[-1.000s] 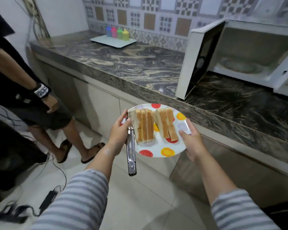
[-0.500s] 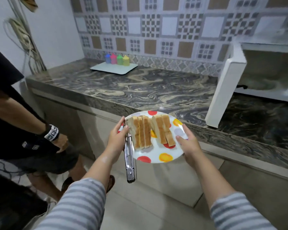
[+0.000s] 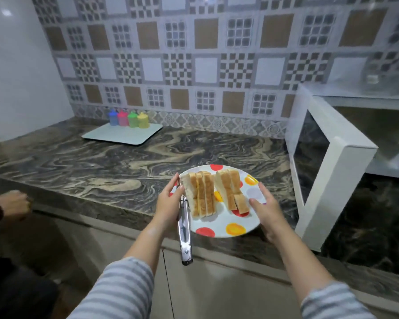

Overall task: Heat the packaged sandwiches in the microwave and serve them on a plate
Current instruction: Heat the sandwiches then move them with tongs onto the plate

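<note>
A white plate (image 3: 219, 223) with red and yellow dots carries two stacks of cut sandwiches (image 3: 202, 194), standing on edge side by side. My left hand (image 3: 168, 203) grips the plate's left rim together with metal tongs (image 3: 185, 229), whose handle hangs down past the counter's front edge. My right hand (image 3: 268, 210) holds the right rim, thumb on top. The plate is over the front of the marbled counter (image 3: 101, 166); I cannot tell whether it touches it. The white microwave (image 3: 378, 125) stands at the right, its door (image 3: 327, 166) swung wide open.
A pale tray (image 3: 122, 135) with several coloured bottles (image 3: 129, 118) sits at the back of the counter against the tiled wall. Another person's hand (image 3: 12, 203) with a wristband is at the left edge, by the counter front.
I have stepped closer to the counter, and the plate has moved up and forward from over the floor to over the counter's front edge. Both hands keep their hold.
</note>
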{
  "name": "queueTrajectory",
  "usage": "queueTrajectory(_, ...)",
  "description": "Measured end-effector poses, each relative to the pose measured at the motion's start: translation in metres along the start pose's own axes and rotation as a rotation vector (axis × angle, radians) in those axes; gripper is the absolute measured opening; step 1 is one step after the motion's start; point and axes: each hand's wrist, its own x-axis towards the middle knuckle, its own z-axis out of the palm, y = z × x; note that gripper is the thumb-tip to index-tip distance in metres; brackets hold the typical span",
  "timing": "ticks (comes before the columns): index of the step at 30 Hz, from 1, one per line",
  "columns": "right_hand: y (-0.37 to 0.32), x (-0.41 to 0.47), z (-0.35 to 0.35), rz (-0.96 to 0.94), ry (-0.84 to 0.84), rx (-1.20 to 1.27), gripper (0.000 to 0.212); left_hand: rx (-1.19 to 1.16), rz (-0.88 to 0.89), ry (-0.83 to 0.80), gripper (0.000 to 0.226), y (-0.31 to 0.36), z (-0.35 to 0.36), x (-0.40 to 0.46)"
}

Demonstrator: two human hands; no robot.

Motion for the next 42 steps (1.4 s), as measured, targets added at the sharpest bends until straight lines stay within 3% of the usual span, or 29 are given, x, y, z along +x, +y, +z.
queueTrajectory(6,0.003,0.077,0.005,0.039,0.064,-0.14,0.056,0.014,-0.007,-0.056,0.047,-0.013,0.025,0.085)
queueTrajectory(13,0.025,0.138,0.003,0.212,0.083,-0.651,0.057,0.19,0.023,-0.161,0.047,-0.041,0.049,0.169)
queueTrajectory(18,0.035,0.161,0.004,0.272,0.098,-0.881,0.056,0.327,0.065,-0.219,0.049,-0.063,0.061,0.203)
queueTrajectory(26,0.053,0.172,-0.001,0.229,0.099,-1.185,0.057,0.876,0.058,-0.281,0.05,-0.078,0.078,0.214)
queueTrajectory(35,0.053,0.17,0.0,0.257,0.115,-1.192,0.056,0.98,0.051,-0.319,0.053,-0.077,0.077,0.215)
queueTrajectory(42,0.03,0.155,0.0,0.283,0.139,-1.031,0.058,0.844,0.022,-0.347,0.057,-0.066,0.072,0.214)
